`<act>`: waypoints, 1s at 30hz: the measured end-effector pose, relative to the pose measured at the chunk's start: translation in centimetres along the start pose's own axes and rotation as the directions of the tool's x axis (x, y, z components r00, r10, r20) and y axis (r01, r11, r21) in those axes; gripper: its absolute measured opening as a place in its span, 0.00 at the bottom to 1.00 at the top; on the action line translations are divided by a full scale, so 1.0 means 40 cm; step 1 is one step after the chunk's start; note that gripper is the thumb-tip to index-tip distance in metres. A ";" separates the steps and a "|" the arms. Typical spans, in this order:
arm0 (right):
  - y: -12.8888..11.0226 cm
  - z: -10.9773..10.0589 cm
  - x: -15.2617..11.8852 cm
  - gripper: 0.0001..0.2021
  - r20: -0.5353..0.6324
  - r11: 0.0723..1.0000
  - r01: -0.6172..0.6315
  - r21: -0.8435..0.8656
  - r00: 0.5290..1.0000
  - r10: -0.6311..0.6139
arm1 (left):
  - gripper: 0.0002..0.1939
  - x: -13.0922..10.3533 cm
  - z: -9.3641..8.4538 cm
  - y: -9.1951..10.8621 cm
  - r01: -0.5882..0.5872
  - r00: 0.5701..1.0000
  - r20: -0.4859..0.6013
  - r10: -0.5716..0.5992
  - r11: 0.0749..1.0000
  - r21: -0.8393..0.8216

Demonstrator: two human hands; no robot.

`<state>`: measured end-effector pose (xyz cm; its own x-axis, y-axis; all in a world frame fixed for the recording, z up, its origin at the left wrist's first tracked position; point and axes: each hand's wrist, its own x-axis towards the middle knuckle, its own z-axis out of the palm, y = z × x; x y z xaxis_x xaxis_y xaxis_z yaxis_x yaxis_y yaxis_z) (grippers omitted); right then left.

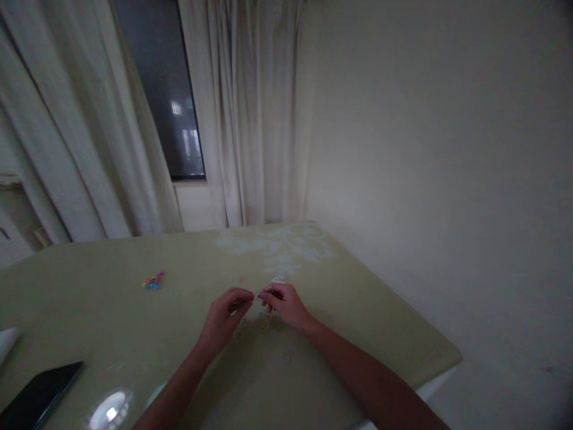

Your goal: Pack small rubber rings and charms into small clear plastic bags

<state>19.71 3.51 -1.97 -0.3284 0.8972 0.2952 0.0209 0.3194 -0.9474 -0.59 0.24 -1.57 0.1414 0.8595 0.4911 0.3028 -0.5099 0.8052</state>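
Note:
Over the middle of the table my left hand (pixel 227 312) is closed in a pinch, its thumb and fingertips together. Whatever it pinches is too small to make out. Close beside it on the right, my right hand (pixel 285 304) is also closed, with its fingertips almost meeting those of the left. A small pale piece seems to show between them, too blurred to name. Just below hang or lie small yellowish ring-like links (pixel 265 324); I cannot tell which. Small white pieces (pixel 278 279) lie behind my right hand, and a faint clear ring (pixel 286 356) lies nearer to me.
A small pile of brightly coloured pieces (pixel 153 280) lies on the green-covered table (pixel 111 322) at the left. A black flat device (pixel 42 394) sits at the near left, with a white object (pixel 6 341) behind it. Curtains, a window and a wall stand beyond.

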 end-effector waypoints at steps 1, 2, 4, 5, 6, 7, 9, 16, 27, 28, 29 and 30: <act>0.001 0.000 0.000 0.19 0.000 1.000 0.006 -0.004 1.000 -0.006 | 0.07 0.000 -0.001 -0.001 0.005 1.000 -0.001 -0.005 1.000 0.005; 0.001 0.000 0.000 0.19 -0.001 1.000 0.012 -0.006 1.000 -0.012 | 0.06 0.001 -0.002 -0.001 0.006 1.000 -0.004 -0.006 1.000 0.011; 0.001 0.000 -0.001 0.19 -0.002 1.000 0.018 -0.009 1.000 -0.019 | 0.06 0.002 -0.003 -0.003 0.004 1.000 -0.014 -0.004 1.000 0.016; 0.002 -0.001 -0.001 0.19 -0.003 1.000 0.019 -0.009 1.000 -0.019 | 0.06 0.003 -0.004 -0.003 0.004 1.000 -0.017 -0.004 1.000 0.014; 0.003 -0.001 -0.002 0.19 -0.002 1.000 0.018 -0.008 1.000 -0.018 | 0.06 0.003 -0.005 -0.003 0.005 1.000 -0.018 -0.005 1.000 0.012; 0.005 -0.001 -0.002 0.19 0.000 1.000 0.015 -0.006 1.000 -0.015 | 0.06 0.004 -0.005 -0.003 0.007 1.000 -0.020 -0.007 1.000 0.010; 0.008 -0.001 -0.002 0.20 0.007 1.000 0.006 -0.004 1.000 -0.006 | 0.06 0.004 -0.004 0.000 0.012 1.000 -0.029 -0.011 1.000 0.020; 0.010 0.000 -0.002 0.19 0.001 1.000 0.001 -0.018 1.000 -0.001 | 0.07 0.005 0.000 0.011 0.018 0.999 -0.032 -0.017 1.000 0.017; 0.011 0.017 -0.017 0.17 0.042 0.998 0.024 -0.051 0.999 -0.021 | 0.11 -0.005 0.010 0.019 0.098 0.995 -0.001 -0.098 0.995 0.026; 0.009 0.019 -0.019 0.17 0.048 0.998 0.025 -0.058 0.999 -0.023 | 0.11 -0.006 0.012 0.020 0.105 0.994 0.001 -0.106 0.994 0.027; 0.007 0.019 -0.020 0.16 0.055 0.997 0.027 -0.068 0.998 -0.023 | 0.10 -0.006 0.013 0.022 0.113 0.994 0.000 -0.113 0.993 0.031; 0.005 0.018 -0.020 0.16 0.064 0.996 0.028 -0.081 0.998 -0.023 | 0.10 -0.006 0.013 0.022 0.120 0.993 -0.006 -0.120 0.992 0.038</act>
<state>19.28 2.64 -2.47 -0.3888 0.8682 0.3085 0.0882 0.3684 -0.9255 0.15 -0.39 -1.14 0.0985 0.9143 0.3930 0.3534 -0.4013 0.8450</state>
